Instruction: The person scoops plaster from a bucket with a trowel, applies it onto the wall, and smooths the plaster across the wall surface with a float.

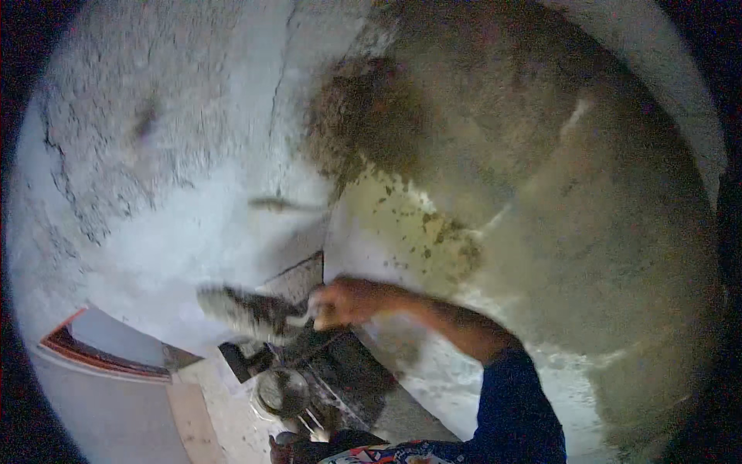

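Note:
My right hand (340,303) is closed round the handle of a trowel (243,311). Its blade points left and is blurred by motion, with grey, mortar-like material on it. The forearm reaches in from the lower right, out of a dark blue sleeve. Beyond the hand stands a rough wall with wet grey-brown plaster (533,201) on its right part and a darker patch (367,112) higher up. Between them lies a paler yellowish area (398,220) spotted with dark specks. My left hand cannot be made out; a dim brown shape at the lower edge is unclear.
Below the trowel is a round metal pan (282,392), beside a dark surface (352,379) with grey smears. A reddish-brown frame (104,356) opens at the lower left. A pale wall (147,178) with cracks meets the plastered one at a corner.

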The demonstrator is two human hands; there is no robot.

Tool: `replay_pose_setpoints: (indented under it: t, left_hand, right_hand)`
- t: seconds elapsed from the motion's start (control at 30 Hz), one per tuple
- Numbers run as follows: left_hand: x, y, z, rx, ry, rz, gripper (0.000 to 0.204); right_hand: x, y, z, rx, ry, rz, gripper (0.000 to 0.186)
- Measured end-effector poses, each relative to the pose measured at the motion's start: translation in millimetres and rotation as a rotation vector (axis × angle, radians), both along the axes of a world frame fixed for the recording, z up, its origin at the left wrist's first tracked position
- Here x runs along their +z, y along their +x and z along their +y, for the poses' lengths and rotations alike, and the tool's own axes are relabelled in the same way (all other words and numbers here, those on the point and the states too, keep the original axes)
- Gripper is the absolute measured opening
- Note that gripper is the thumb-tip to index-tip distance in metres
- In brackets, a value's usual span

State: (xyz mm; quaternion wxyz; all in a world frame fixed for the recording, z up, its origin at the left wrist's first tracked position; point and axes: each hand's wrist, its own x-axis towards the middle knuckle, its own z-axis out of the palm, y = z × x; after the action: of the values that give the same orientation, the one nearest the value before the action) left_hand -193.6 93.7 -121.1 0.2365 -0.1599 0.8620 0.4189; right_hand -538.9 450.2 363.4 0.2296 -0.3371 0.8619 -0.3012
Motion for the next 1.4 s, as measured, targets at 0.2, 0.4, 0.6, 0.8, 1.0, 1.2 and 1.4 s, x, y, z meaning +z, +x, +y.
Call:
replay_pose_setpoints:
  t: [0.2, 0.4, 0.6, 0.8, 1.0, 1.2, 1.4]
  left_hand:
    - [24.1, -7.5, -39.2, 0.106, -0.055, 0.075, 0.067]
    - [-12.2, 17.5, -74.7, 0.555, 0.037, 0.121, 0.052]
    - [38.2, 38.7, -42.6, 0.284, 0.108, -0.279, 0.068]
    - [70.2, 37.7, 13.1, -0.066, -0.048, -0.184, 0.053]
    - [40.3, 70.1, 50.3, -0.181, -0.208, -0.181, 0.054]
    - [26.0, 58.2, 49.4, -0.245, -0.214, -0.226, 0.062]
    - [-1.7, 50.2, 37.7, -0.138, -0.151, -0.402, 0.067]
  right_hand:
    - [314.3, -48.3, 165.5, -0.487, 0.506, 0.712, 0.028]
    - [223.0, -25.7, 315.7, -0.947, 0.949, 0.978, 0.049]
    - [-232.2, 196.4, 293.1, -0.967, 0.586, 0.012, 0.029]
    - [-353.2, 294.9, 106.7, -1.016, 0.223, -1.236, 0.032]
    - [-447.8, 211.5, -61.6, -0.113, 0.533, -0.271, 0.032]
    - [-629.2, 105.2, -104.5, -0.095, 0.591, 0.022, 0.025]
    - [-813.8, 115.4, -133.2, -0.732, 0.008, -0.301, 0.022]
